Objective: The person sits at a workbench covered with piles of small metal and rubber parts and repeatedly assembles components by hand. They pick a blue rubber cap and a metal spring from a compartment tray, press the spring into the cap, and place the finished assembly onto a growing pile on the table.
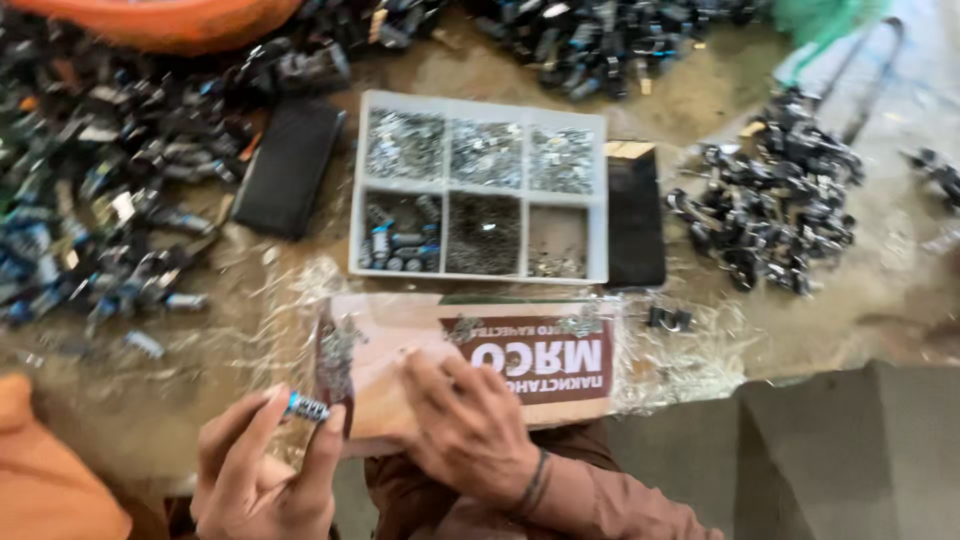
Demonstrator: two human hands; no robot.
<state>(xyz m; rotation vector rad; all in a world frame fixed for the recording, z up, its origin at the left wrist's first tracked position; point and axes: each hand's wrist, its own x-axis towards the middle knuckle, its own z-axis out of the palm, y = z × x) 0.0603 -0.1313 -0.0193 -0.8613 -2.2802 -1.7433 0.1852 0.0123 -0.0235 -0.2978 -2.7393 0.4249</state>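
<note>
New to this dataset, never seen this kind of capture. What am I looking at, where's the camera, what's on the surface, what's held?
There is no machine here: a person works with two bare hands, and the single picture comes from a camera worn on the head, looking down at them.

The left hand holds a small cylindrical part with a blue band between its fingers. The right hand rests palm down on a flat cardboard piece with a red printed panel; the picture does not show whether it grips anything.

Beyond the cardboard sits a white tray with six compartments, filled with small metal bits, dark small parts and, at lower left, more cylinders. A flat black object lies to its left, another to its right. Heaps of dark parts lie around. The picture is blurred, so finer detail is unclear.
</note>
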